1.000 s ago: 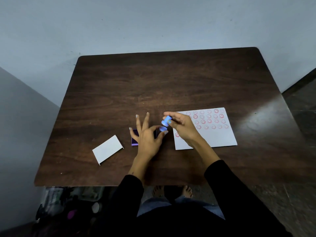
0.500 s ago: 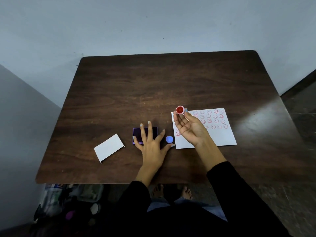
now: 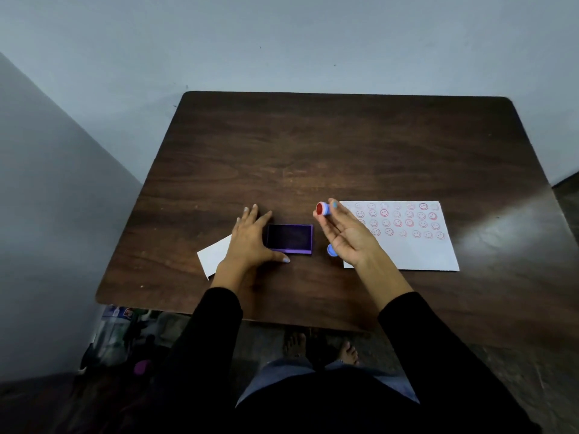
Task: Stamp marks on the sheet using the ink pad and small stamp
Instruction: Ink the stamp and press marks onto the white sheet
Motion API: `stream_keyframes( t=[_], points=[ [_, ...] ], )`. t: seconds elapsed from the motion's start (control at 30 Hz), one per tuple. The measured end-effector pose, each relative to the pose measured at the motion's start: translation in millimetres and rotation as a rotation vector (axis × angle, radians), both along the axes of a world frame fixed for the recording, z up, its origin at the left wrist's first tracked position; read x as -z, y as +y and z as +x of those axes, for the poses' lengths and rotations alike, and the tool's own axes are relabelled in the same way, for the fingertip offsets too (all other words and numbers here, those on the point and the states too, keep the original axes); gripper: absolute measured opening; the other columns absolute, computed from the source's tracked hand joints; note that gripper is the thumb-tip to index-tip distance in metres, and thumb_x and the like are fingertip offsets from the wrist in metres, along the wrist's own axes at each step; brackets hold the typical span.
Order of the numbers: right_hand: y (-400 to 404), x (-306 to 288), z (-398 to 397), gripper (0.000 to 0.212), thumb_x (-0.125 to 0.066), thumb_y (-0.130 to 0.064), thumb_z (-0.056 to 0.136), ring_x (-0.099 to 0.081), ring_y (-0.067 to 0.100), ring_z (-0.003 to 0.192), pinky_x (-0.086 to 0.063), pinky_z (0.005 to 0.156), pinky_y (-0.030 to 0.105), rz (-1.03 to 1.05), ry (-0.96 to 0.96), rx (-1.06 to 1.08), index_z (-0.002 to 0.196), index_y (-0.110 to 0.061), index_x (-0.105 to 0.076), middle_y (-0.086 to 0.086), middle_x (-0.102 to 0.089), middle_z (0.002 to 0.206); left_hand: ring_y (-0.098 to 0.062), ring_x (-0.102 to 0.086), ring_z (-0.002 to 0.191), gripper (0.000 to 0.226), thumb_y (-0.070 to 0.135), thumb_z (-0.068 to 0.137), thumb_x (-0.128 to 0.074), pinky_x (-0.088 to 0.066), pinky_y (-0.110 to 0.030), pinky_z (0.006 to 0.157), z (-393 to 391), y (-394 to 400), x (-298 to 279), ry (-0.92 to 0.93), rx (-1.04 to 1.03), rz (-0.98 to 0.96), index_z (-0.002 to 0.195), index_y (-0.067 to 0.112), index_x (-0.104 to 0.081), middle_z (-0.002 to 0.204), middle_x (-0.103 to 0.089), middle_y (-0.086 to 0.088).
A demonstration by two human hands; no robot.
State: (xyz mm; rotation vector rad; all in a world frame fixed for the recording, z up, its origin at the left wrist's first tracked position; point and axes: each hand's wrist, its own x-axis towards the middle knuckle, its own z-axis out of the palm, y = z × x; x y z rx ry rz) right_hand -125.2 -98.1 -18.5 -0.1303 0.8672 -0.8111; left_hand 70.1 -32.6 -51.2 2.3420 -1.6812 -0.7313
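My right hand (image 3: 347,236) pinches the small blue stamp (image 3: 322,209) at its fingertips, red face turned left, above the table between pad and sheet. The purple ink pad (image 3: 289,239) lies open and uncovered on the table. My left hand (image 3: 252,239) rests flat against the pad's left side, fingers spread, thumb along its near edge. The white sheet (image 3: 407,249) lies to the right with several rows of red smiley marks. The stamp's blue cap (image 3: 331,250) lies by the sheet's left edge, partly hidden by my right palm.
A white card, likely the pad's lid (image 3: 214,256), lies left of my left hand, partly under my wrist. The dark wooden table (image 3: 313,151) stands against grey walls. Bags sit on the floor under its left front corner.
My left hand slid left off the ink pad, uncovering it. My right hand turned the stamp so that its red face points left. The camera view shifted, and the table now sits further right.
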Motion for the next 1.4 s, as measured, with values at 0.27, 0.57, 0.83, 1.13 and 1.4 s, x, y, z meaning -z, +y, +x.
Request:
stream_keyframes(
  t=[0.27,0.57,0.83,1.13,1.4],
  points=[
    [10,13,28,0.033,-0.058,0.004,0.084,-0.066,0.024,0.098,-0.056,0.085,0.033,-0.729,0.843,-0.332,0.116,-0.004,-0.061,0.016,-0.066,0.111,-0.03,-0.007,0.148,0.096,0.036,0.049,-0.091,-0.012,-0.041,0.12,-8,-6,-2,0.143,-0.03,-0.056,0.134,0.018,-0.049,0.159,-0.015,-0.016],
    [25,23,40,0.034,-0.052,-0.009,0.087,-0.054,0.028,0.11,-0.044,0.095,0.042,-1.3,1.285,-0.69,0.12,-0.01,-0.06,0.011,-0.063,0.118,-0.028,-0.003,0.149,0.09,0.031,0.053,-0.09,-0.017,-0.04,0.119,-14,-6,-1,0.219,-0.066,-0.072,0.134,0.024,-0.051,0.159,-0.011,-0.015],
    [22,26,38,0.033,-0.061,-0.009,0.083,-0.057,0.028,0.102,-0.047,0.087,0.038,-1.336,1.259,-0.658,0.115,-0.006,-0.063,0.014,-0.067,0.106,-0.027,-0.005,0.148,0.085,0.03,0.052,-0.09,-0.019,-0.039,0.117,-15,-8,-3,0.213,-0.087,-0.06,0.129,0.025,-0.055,0.159,-0.013,-0.013],
    [18,21,46,0.016,-0.068,-0.012,0.077,-0.056,0.028,0.092,-0.046,0.077,0.04,-1.248,1.301,-0.63,0.09,-0.005,-0.066,0.014,-0.067,0.092,-0.029,-0.006,0.148,0.085,0.029,0.049,-0.091,-0.02,-0.039,0.117,-16,-9,-3,0.229,-0.092,-0.069,0.126,0.024,-0.057,0.158,-0.016,-0.017],
    [10,21,45,0.019,-0.066,-0.01,0.077,-0.054,0.024,0.099,-0.047,0.078,0.036,-1.28,1.345,-0.717,0.097,-0.011,-0.067,0.009,-0.07,0.095,-0.03,-0.005,0.148,0.085,0.033,0.049,-0.091,-0.021,-0.043,0.116,-15,-10,-2,0.22,-0.086,-0.062,0.126,0.026,-0.056,0.159,-0.014,-0.015]
  ],
)
